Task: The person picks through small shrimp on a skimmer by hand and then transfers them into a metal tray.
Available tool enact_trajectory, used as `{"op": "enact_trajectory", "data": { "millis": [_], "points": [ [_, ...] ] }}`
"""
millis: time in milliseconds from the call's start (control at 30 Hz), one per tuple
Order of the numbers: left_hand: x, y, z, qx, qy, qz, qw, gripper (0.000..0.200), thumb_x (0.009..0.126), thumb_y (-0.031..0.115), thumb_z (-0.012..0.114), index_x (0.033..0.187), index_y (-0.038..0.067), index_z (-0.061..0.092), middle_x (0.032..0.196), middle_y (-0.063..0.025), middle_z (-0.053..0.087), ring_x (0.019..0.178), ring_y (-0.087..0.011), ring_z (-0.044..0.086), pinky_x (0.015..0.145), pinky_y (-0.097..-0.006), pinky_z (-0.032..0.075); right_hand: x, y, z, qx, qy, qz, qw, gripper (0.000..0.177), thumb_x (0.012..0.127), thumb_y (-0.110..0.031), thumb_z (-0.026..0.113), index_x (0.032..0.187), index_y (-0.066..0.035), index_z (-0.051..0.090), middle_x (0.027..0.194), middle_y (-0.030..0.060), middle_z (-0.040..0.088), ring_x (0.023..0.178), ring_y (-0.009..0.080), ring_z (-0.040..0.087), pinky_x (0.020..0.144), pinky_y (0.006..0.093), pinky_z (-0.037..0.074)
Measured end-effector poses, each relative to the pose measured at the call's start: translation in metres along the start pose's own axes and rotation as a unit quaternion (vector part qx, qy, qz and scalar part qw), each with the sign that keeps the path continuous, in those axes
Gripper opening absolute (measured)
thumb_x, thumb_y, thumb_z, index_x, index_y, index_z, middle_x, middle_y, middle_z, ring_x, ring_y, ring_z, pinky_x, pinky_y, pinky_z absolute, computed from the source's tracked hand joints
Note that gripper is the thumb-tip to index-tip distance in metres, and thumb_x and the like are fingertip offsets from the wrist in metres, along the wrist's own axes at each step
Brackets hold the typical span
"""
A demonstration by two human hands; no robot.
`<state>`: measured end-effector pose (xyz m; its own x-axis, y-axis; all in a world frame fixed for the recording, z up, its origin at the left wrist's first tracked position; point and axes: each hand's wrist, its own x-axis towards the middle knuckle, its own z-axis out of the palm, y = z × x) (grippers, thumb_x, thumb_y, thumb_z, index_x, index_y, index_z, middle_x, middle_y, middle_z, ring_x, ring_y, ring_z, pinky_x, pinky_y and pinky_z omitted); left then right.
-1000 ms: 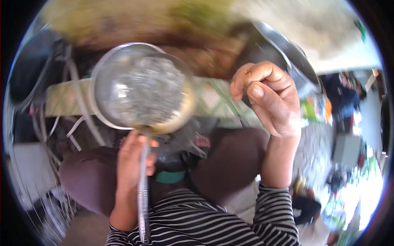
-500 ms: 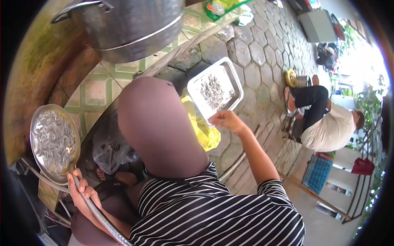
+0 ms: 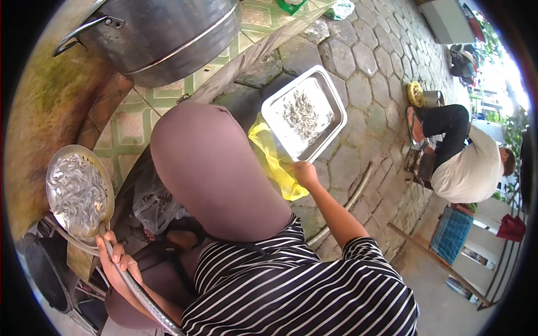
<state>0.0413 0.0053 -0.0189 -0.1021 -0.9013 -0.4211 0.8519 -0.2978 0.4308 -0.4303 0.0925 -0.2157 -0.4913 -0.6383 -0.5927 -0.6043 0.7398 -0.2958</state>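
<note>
On the left, my left hand (image 3: 116,256) is closed around the handle of a wide metal skimmer (image 3: 110,187). Its shallow bowl carries a heap of small silvery fish (image 3: 75,187). My right hand (image 3: 305,173) is closed at the near corner of a metal tray (image 3: 335,120), gripping its rim; the fingertips are partly hidden. Inside the tray lie more small fish (image 3: 305,115), darker and spread over the bottom. A yellow plastic bag (image 3: 288,182) lies beside the tray, partly under it, between the tray and my knee.
A large metal pot (image 3: 174,42) stands on the tiled ledge (image 3: 126,126) at upper left. A clear plastic bag (image 3: 152,204) lies by my foot. To the right, another person (image 3: 462,168) sits low near a yellow basket (image 3: 415,94) on the hexagonal paving (image 3: 364,87).
The view has turned slightly, so most of the surroundings sit further right. The right hand stays at the tray's corner, its fingers now more behind the rim. The left hand still holds the skimmer.
</note>
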Motion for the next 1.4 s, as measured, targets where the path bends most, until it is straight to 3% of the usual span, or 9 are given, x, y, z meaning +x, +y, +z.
{"op": "enact_trajectory", "data": {
  "millis": [200,267,300,433,533,633,833,1167,1400],
  "points": [
    [-0.002,-0.007,0.008,0.029,0.12,0.034,0.992,0.019,0.095,0.018,0.036,0.109,0.006,0.034,0.095,-0.0109,0.045,0.054,-0.0083,0.047,0.035,-0.0182,0.044,0.017,0.004,-0.014,-0.161,-0.026,-0.05,0.985,0.024,0.076,-0.025,0.051,0.09,-0.011,0.066,0.084,0.0126,0.064,0.08,0.0319,0.06,0.072,0.0385,0.048],
    [-0.004,-0.01,0.009,0.041,0.102,0.057,0.992,0.019,0.095,0.018,0.035,0.108,0.006,0.035,0.095,-0.0122,0.047,0.054,-0.0095,0.049,0.035,-0.0207,0.044,0.018,-0.035,-0.053,-0.112,-0.065,-0.087,0.988,0.026,0.074,-0.026,0.054,0.092,-0.013,0.067,0.091,0.0118,0.064,0.084,0.031,0.061,0.075,0.0377,0.047],
    [-0.004,-0.014,0.023,0.061,0.137,0.074,0.986,0.017,0.093,0.017,0.039,0.108,0.008,0.038,0.091,-0.0114,0.049,0.052,-0.0083,0.047,0.033,-0.018,0.039,0.017,-0.052,-0.072,-0.045,-0.024,-0.153,0.987,0.024,0.078,-0.021,0.055,0.091,-0.004,0.065,0.075,0.0154,0.064,0.069,0.021,0.062,0.063,0.031,0.047],
    [-0.003,-0.019,0.044,0.119,0.206,0.088,0.967,0.024,0.091,0.016,0.043,0.114,0.01,0.041,0.085,-0.0102,0.053,0.049,-0.0074,0.044,0.032,-0.0163,0.035,-0.012,-0.182,-0.156,0.088,0.109,-0.301,0.943,0.018,0.084,-0.011,0.054,0.094,0.002,0.062,0.078,0.0088,0.063,0.067,0.0111,0.056,0.06,0.0257,0.046],
    [-0.003,-0.018,0.044,0.098,0.193,0.086,0.972,0.026,0.091,0.015,0.043,0.116,0.008,0.04,0.085,-0.0104,0.053,0.049,-0.0087,0.045,0.034,-0.018,0.036,-0.048,-0.268,-0.176,0.273,0.11,-0.417,0.86,0.015,0.086,-0.007,0.054,0.098,0.0,0.06,0.079,0.004,0.06,0.069,0.0084,0.055,0.062,0.0211,0.044],
    [-0.005,-0.015,0.044,0.099,0.182,0.079,0.975,0.026,0.092,0.017,0.043,0.116,0.008,0.04,0.083,-0.0082,0.054,0.048,-0.008,0.044,0.034,-0.018,0.037,-0.098,-0.34,-0.155,0.304,0.018,-0.522,0.797,0.014,0.083,0.001,0.056,0.096,0.001,0.059,0.08,0.0065,0.061,0.072,0.0095,0.056,0.066,0.0221,0.045],
    [-0.016,0.001,0.038,0.07,0.182,0.093,0.977,0.026,0.092,0.018,0.043,0.116,0.007,0.039,0.082,-0.0071,0.054,0.047,-0.0076,0.045,0.034,-0.0185,0.038,-0.149,-0.458,-0.076,-0.006,0.022,-0.824,0.566,0.022,0.066,0.0,0.064,0.088,-0.008,0.064,0.079,0.0056,0.058,0.073,0.0232,0.054,0.069,0.033,0.038],
    [-0.009,-0.004,0.041,0.028,0.199,0.09,0.975,0.034,0.092,0.016,0.043,0.124,0.004,0.035,0.082,-0.0088,0.054,0.047,-0.0078,0.046,0.033,-0.0191,0.038,-0.14,-0.497,-0.04,-0.161,0.062,-0.87,0.461,0.032,0.066,-0.004,0.06,0.096,-0.013,0.063,0.085,0.0032,0.048,0.081,0.0205,0.048,0.07,0.0332,0.032],
    [-0.005,-0.004,0.038,0.022,0.181,0.083,0.98,0.048,0.092,0.017,0.043,0.134,0.004,0.023,0.085,-0.0101,0.055,0.051,-0.0084,0.047,0.038,-0.0198,0.04,-0.139,-0.524,-0.02,-0.109,0.097,-0.863,0.484,0.027,0.067,-0.008,0.065,0.093,-0.013,0.062,0.082,0.0028,0.046,0.078,0.0179,0.047,0.068,0.0326,0.029]
  ]
}}
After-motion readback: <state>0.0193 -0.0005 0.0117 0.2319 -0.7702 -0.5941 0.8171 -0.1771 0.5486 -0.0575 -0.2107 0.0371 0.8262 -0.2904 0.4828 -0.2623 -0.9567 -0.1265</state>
